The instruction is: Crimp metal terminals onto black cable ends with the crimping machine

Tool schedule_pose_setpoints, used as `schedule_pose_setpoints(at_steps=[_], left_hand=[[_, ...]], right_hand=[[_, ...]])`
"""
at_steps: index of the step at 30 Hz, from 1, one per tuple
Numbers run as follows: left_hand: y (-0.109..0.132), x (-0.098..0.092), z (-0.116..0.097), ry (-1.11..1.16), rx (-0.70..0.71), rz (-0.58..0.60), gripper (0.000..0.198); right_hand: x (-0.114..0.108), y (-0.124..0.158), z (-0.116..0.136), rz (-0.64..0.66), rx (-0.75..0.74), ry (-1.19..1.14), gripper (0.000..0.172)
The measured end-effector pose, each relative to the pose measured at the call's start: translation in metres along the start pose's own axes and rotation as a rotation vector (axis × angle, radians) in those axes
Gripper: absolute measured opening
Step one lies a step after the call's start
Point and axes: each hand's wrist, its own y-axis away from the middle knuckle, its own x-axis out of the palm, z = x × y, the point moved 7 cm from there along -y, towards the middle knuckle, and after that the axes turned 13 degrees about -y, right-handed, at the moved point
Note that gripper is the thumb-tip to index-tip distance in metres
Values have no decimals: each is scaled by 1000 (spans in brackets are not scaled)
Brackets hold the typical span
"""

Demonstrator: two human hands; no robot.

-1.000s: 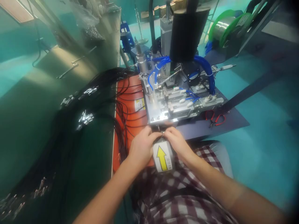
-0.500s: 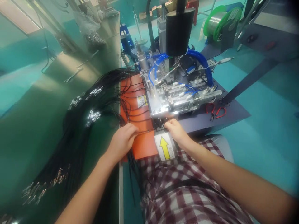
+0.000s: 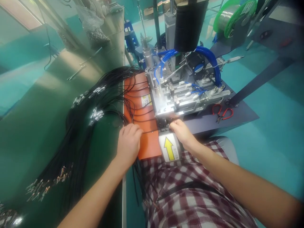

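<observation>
1. Left half of the frame: a green desk [image 3: 35, 133] carries a thick bundle of wires [image 3: 78, 126]. They are black with small metal ends and fan from the lower left toward the centre.
2. Just left of centre: the left hand [image 3: 128, 144] rests knuckles up at the near left corner of an orange mat [image 3: 148, 145], its forearm coming in from the bottom edge. Its fingers are curled shut on a single wire [image 3: 154, 130]. A second ago this hand was pressed against the other one at the centre; it has since drawn away to the left, so the hands are now apart.
3. Centre: the single wire runs taut and nearly level between the two hands, just above a white arrow label [image 3: 169, 148]. Judging from this, the wire has been pulled out straight while its right end stays at the machine.
4. Right of centre: the right hand [image 3: 181, 131] has barely moved. Its fingertips are pinched on the wire's other end, against the front edge of a metal machine [image 3: 180, 95] with blue hoses [image 3: 209, 60]. Its forearm enters from the lower right.
5. Right: red pliers [image 3: 222, 113] lie beside the machine. A green spool [image 3: 234, 15] sits at the upper right.
</observation>
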Motion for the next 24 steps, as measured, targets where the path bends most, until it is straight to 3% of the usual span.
schedule_pose_setpoints(at_steps=[5,9,13,20,24], left_hand=[[19,-1,-10,-44,-29,-62,31],[26,3,-10,-34,-56,-102,33],[26,4,-8,-27,-81,-124,32],[25,4,-7,-7,-86,-123,33],[25,4,-7,-8,-88,-120,33]], right_hand=[[-3,2,2,61,13,-36,11],[-10,7,4,155,1,-58,28],[-15,8,2,152,-68,3,39],[-6,5,7,103,-273,156,34],[-22,6,8,56,-359,201,31]])
